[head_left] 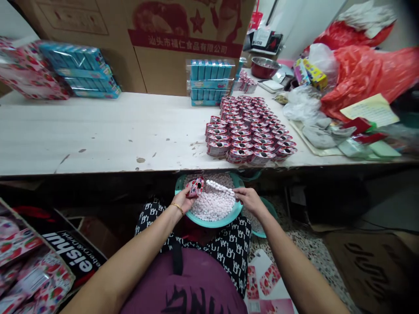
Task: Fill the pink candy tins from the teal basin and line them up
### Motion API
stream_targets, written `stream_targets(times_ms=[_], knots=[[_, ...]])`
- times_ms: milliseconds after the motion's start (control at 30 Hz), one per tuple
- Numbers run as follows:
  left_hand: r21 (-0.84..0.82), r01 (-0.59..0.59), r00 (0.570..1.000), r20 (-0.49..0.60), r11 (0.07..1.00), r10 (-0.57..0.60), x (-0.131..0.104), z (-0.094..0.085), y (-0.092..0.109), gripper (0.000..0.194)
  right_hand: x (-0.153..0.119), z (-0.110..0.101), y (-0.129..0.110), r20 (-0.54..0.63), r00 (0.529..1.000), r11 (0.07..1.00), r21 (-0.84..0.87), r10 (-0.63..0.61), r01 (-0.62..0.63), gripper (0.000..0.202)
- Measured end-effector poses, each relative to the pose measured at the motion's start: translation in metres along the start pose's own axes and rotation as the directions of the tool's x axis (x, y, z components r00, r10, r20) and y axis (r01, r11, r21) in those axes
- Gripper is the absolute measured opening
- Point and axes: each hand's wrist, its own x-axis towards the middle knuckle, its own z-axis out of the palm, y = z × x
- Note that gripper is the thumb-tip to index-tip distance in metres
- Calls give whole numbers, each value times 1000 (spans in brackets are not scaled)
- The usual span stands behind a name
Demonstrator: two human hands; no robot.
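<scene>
My left hand (pixel 183 199) is closed round a small red and pink strawberry-print container (pixel 195 187), its dark round opening turned to the right. Between thumb and fingers, my right hand (pixel 246 198) grips the right end of a narrow strip heaped with white candies (pixel 220 187). The strip's left end points at the container, a small gap apart from it. Both hands are over a teal basin (pixel 209 224) of pale pink-white candies (pixel 212 207), which sits at my lap below the table edge.
Rows of similar containers (pixel 241 144) stand on the white table (pixel 98 131). Blue packs (pixel 209 83) and a cardboard box (pixel 163 69) are behind. Plastic bags (pixel 366 74) pile at the right. A carton of strawberry-print packaging (pixel 32 257) is at lower left.
</scene>
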Motion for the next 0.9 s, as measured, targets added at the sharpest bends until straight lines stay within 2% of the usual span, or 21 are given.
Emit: stream_targets(times_ms=[67,133,267,367,433,500,600,667,733,800,900], knots=[[-37,47,999,-2,998,-48,0,0,-6,10,1,1,-6,25,1000,990,-141,-15,18,32],[-47,76,997,17,996,-75,0,1,-11,10,3,1,-18,51,998,934,-355,-29,45,30],[-63,118,992,57,991,-115,0,1,-17,10,3,7,-59,80,997,680,-731,5,55,31],[-78,128,991,34,989,-126,2,1,-17,11,2,17,-96,69,997,518,-854,42,37,31],[-74,128,992,14,989,-127,3,2,-17,11,0,23,-115,87,995,459,-887,48,55,30],[-60,120,993,-2,991,-120,2,4,-15,11,-1,22,-124,102,994,425,-902,44,74,29],[-29,74,997,-6,997,-74,-2,2,-7,12,-4,5,-108,69,997,418,-907,21,54,30],[0,7,1000,11,1000,-7,-5,-5,1,12,-5,-5,-78,0,1000,475,-880,31,-15,32],[28,-74,997,27,997,74,-8,-14,11,12,-1,-3,-42,-65,995,553,-828,69,-92,31],[46,-130,991,13,990,130,-9,-24,19,12,8,18,-7,-80,992,632,-764,101,-126,30],[49,-142,990,-13,989,143,-8,-32,25,13,27,68,27,-85,991,743,-657,100,-131,32]])
